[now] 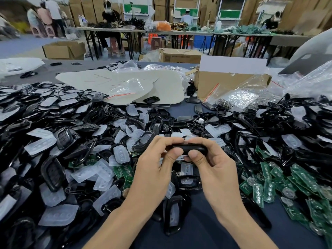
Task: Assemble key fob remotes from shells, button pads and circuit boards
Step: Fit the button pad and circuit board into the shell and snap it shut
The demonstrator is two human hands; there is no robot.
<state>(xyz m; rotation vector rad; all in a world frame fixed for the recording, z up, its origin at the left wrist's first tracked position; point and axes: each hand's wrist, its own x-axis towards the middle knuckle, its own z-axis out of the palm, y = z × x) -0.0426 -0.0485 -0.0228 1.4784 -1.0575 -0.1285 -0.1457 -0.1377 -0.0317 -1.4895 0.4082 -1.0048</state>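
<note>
A black key fob (190, 147) is held edge-on in the middle of the head view, above the table. My left hand (158, 162) grips its left end, thumb on the near edge and fingers curled over the far edge. My right hand (213, 164) grips the right end the same way. Black shells (52, 173) lie heaped on the left and right. Translucent white button pads (106, 171) are scattered among them. Green circuit boards (280, 186) are piled at the right, with a few more circuit boards (124, 170) left of my hands.
A cardboard box (226, 83) and clear plastic bags (255, 94) stand behind the piles at the right. Pale flat sheets (125, 81) lie at the table's centre back. Other people work at long tables (161, 31) farther off. A dark table surface (203, 229) shows between my forearms.
</note>
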